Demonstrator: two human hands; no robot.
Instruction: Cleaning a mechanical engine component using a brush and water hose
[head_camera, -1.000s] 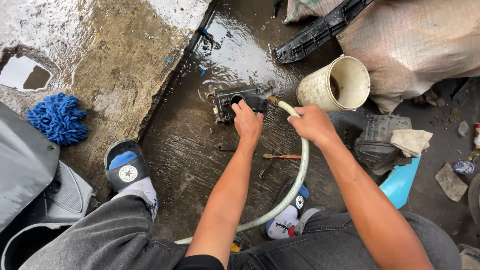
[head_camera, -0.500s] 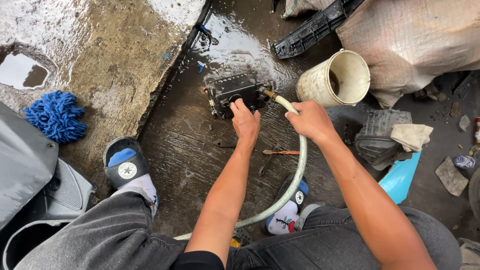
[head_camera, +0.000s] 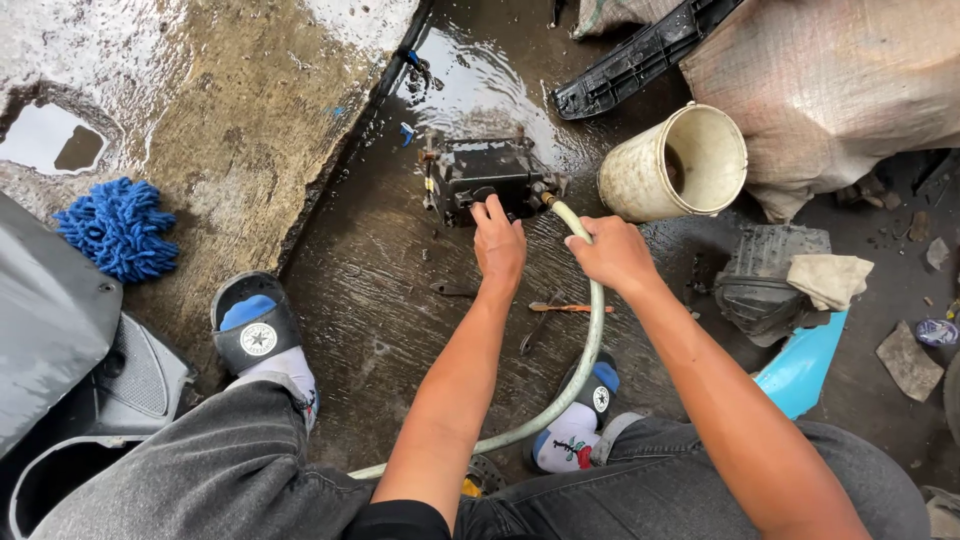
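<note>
A dark, greasy metal engine part lies on the wet ground in front of me. My left hand rests its fingers on the part's near edge. My right hand grips a pale green hose just behind its brass nozzle, which points at the part's right side. The hose curves back between my legs.
A dirty cream bucket lies tipped to the right of the part. A blue wash mitt sits on the wet concrete slab at left. Pliers lie near my right foot. A black plastic panel, sacks and a light blue panel crowd the right.
Both hands and the engine part sit a little higher and further left in view than a second ago; the left hand now touches the part's edge lower down.
</note>
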